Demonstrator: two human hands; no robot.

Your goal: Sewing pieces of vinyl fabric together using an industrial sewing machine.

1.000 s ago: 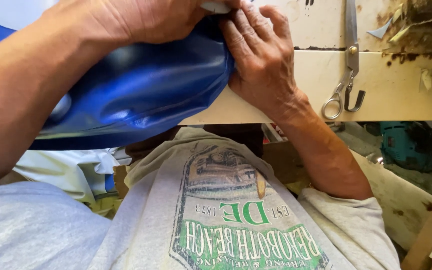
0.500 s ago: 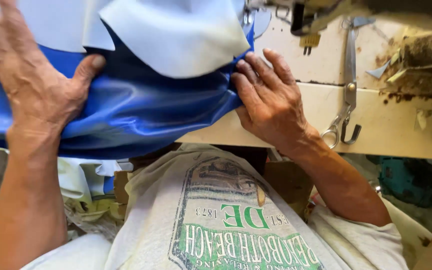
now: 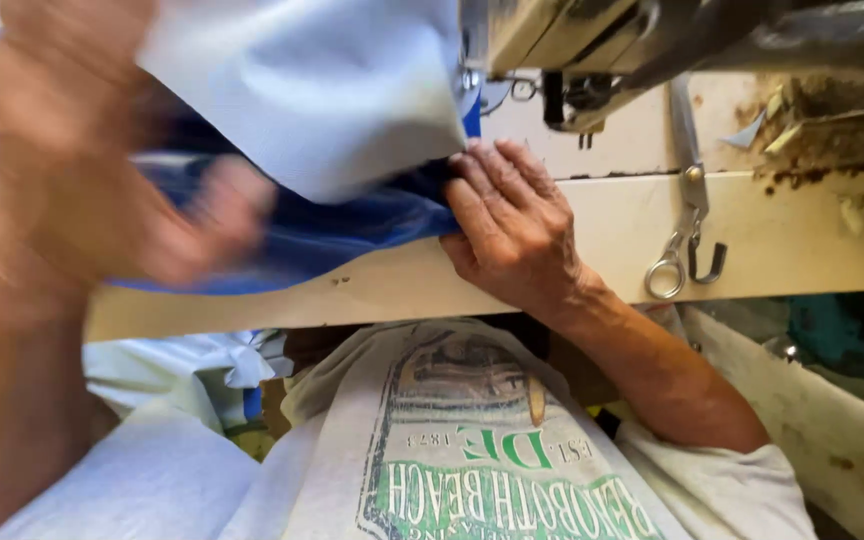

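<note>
A shiny blue fabric (image 3: 352, 230) with a pale blue-white backing (image 3: 332, 90) lies bunched on the cream sewing table (image 3: 592, 250), under the head of a sewing machine (image 3: 592, 40). My right hand (image 3: 512, 225) rests flat on the table edge, fingertips pressing the fabric's right edge beside the machine. Blurred by motion at the left, my left hand (image 3: 102, 170) is raised over the fabric; whether it grips the cloth cannot be told.
A pair of scissors (image 3: 687, 190) lies on the table right of my right hand, next to a small metal hook (image 3: 707, 265). Scraps and dirt (image 3: 822, 140) gather at the far right. White cloth pieces (image 3: 202, 370) hang below the table edge.
My left hand has swung up and across the fabric and is now blurred. The view has dropped and moved closer, showing the machine head. My right hand stays at the fabric's edge.
</note>
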